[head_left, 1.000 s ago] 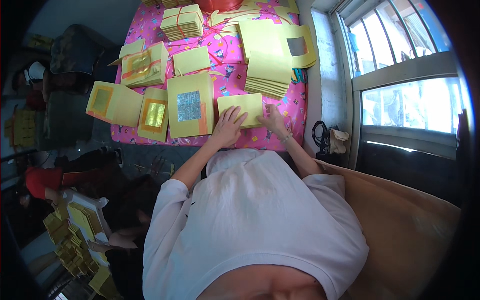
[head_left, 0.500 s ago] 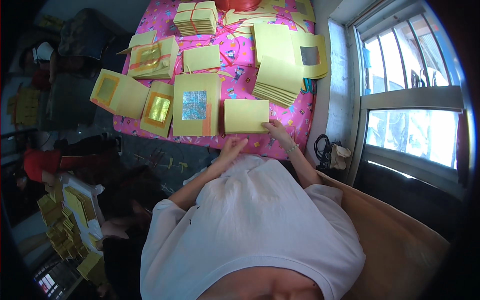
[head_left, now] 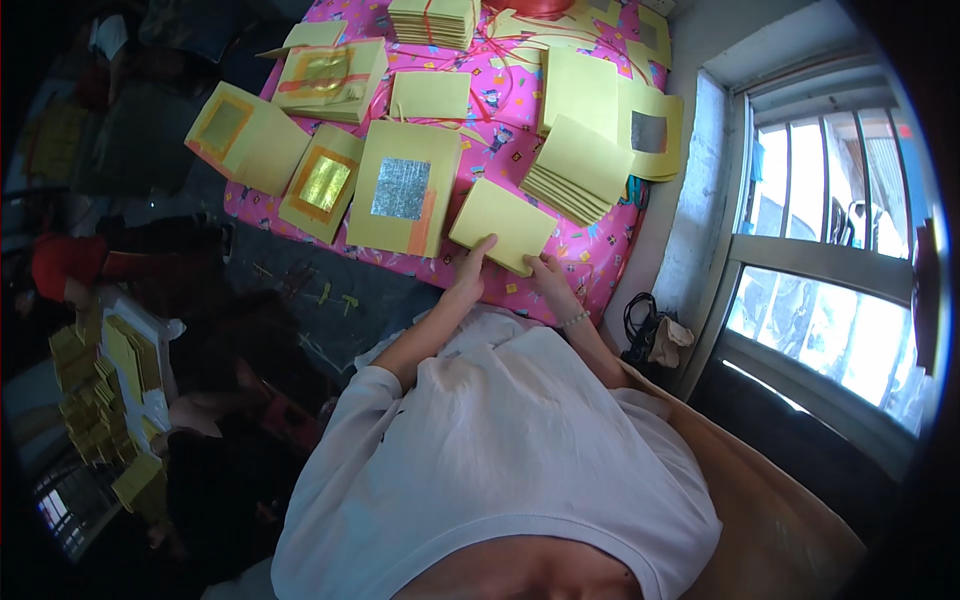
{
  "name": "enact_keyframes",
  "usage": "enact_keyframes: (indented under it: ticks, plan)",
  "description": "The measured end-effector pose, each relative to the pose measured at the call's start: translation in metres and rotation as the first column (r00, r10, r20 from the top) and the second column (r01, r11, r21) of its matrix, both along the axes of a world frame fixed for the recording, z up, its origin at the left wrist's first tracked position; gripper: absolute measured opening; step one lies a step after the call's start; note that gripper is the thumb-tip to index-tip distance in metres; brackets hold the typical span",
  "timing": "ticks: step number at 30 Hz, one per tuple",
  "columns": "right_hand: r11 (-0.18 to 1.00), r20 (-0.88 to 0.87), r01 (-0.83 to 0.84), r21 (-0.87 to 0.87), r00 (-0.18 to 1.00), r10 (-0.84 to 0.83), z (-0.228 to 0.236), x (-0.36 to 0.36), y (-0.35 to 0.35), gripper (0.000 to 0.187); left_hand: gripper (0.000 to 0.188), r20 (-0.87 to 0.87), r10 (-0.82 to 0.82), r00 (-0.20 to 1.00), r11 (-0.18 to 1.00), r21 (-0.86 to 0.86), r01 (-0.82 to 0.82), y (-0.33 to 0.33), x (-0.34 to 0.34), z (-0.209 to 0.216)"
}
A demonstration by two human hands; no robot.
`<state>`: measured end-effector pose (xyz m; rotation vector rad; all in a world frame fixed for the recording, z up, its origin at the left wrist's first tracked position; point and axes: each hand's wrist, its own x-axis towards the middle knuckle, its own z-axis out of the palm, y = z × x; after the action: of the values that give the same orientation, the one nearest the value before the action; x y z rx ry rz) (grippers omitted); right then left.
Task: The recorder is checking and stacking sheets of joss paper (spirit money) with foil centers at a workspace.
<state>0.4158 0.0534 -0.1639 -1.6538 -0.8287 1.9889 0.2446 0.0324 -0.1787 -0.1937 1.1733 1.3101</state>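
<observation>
A small stack of yellow paper [head_left: 503,222] lies slantwise near the front edge of the table. My left hand [head_left: 469,270] grips its near left edge, thumb on top and the other fingers hidden below. At the near right corner, my right hand [head_left: 547,280] pinches the same stack. Just left of it is a large yellow sheet [head_left: 385,145] bearing a silver foil square and an orange strip. Another yellow sheet [head_left: 298,212] with a gold square in an orange border lies farther left. A fanned pile of yellow paper [head_left: 585,160] sits beyond the stack, to the right.
The table has a pink patterned cloth [head_left: 490,160]. At its far side stands a bundle of yellow paper [head_left: 430,25] tied with red string. A barred window [head_left: 830,200] is on the right. People and a tray [head_left: 150,370] of yellow papers are at the left.
The stack has turned clockwise from lying square to the table edge. My left hand has moved up from beside it and now grips it; the right hand still holds its corner. The whole view has tilted.
</observation>
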Motion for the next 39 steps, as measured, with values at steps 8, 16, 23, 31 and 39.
enact_keyframes:
  ticks: [8, 16, 23, 31, 39]
  plan:
    - [0.993, -0.322, 0.068, -0.094, 0.942, -0.095, 0.008, 0.005, -0.010, 0.035, 0.060, -0.370, -0.067, 0.927, 0.981, 0.143, 0.128, 0.010, 0.004, 0.035]
    - [0.949, -0.074, 0.247, 0.194, 0.969, -0.237, 0.019, 0.011, -0.020, 0.031, 0.070, -0.900, -0.040, 0.435, 0.859, 0.191, 0.475, 0.002, -0.004, 0.079]
    - [0.299, 0.403, -0.297, 0.907, 0.819, -0.408, 0.154, -0.022, 0.002, 0.024, 0.071, -0.974, -0.069, 0.217, 0.804, 0.074, 0.590, 0.001, -0.018, 0.097]
    - [0.083, 0.638, -0.637, 0.766, 0.739, -0.215, 0.168, -0.037, -0.002, 0.022, 0.074, -0.984, -0.008, 0.176, 0.748, 0.110, 0.654, 0.002, -0.025, 0.100]
    - [0.101, 0.616, -0.608, 0.787, 0.768, -0.176, 0.163, -0.037, -0.004, 0.027, 0.077, -0.991, 0.032, 0.127, 0.727, 0.110, 0.678, 0.003, -0.032, 0.107]
